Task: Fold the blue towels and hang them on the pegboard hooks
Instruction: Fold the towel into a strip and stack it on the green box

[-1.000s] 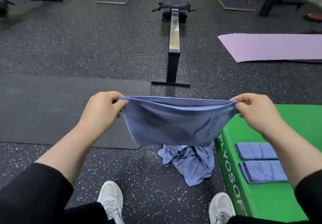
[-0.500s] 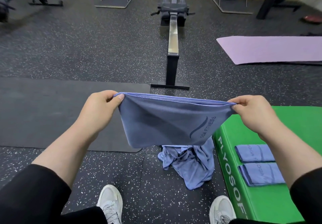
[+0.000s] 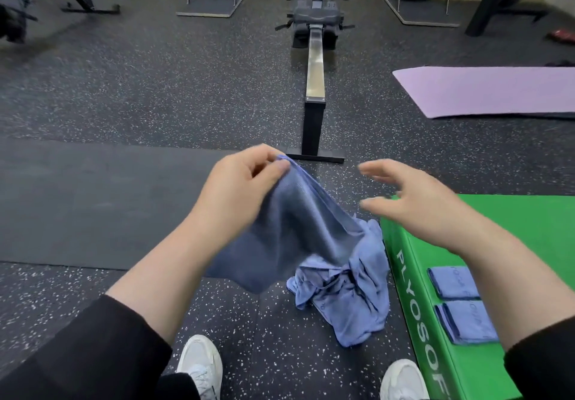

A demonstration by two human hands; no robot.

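Note:
My left hand point(image 3: 239, 188) pinches the top edge of a blue towel point(image 3: 289, 231), which hangs folded and blurred below it. To the right of the towel, my right hand point(image 3: 413, 197) is in the air with its fingers spread and holds nothing. A crumpled pile of blue towels point(image 3: 345, 297) lies on the floor under the hanging one. Two folded blue towels point(image 3: 454, 281) point(image 3: 466, 322) lie side by side on the green plyo box point(image 3: 529, 231) at the right. No pegboard is in view.
A rowing machine point(image 3: 315, 66) stretches away straight ahead. A purple mat point(image 3: 485, 91) lies at the right, a black mat point(image 3: 77, 200) at the left. My two white shoes point(image 3: 200, 365) point(image 3: 401, 381) stand on the speckled floor. Racks line the far wall.
My right hand has let go of its towel corner and opened. My left hand moved toward the centre, and the towel now hangs from it alone.

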